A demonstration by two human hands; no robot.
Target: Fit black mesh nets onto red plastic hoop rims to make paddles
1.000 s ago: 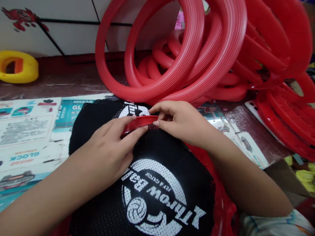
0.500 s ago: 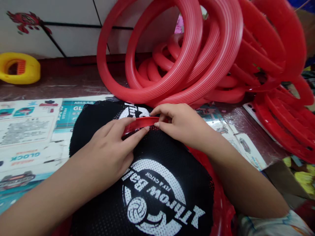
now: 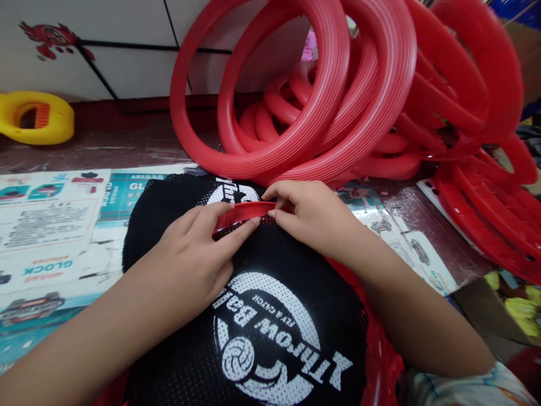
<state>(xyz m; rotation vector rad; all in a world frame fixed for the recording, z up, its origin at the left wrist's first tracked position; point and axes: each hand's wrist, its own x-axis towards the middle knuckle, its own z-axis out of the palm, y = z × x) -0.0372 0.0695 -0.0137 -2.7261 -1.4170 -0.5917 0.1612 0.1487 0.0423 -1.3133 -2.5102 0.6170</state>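
A black mesh cloth (image 3: 291, 282) with a white "Throw Ball" print lies stretched over a red plastic ring, whose rim (image 3: 243, 212) shows at the far edge between my hands. My left hand (image 3: 198, 254) pinches that red rim with thumb and forefinger from the left. My right hand (image 3: 315, 217) pinches the rim and the mesh edge from the right, fingers curled. More of the red ring (image 3: 380, 361) shows under the cloth at the lower right.
A pile of large red plastic rings (image 3: 321, 96) leans behind the cloth and spreads to the right (image 3: 494, 208). Printed cardboard sheets (image 3: 51, 225) cover the table at left. A yellow plastic toy (image 3: 38, 118) sits at the far left by the white wall.
Both hands keep their pinch on the red rim and barely move; the view has shifted slightly.
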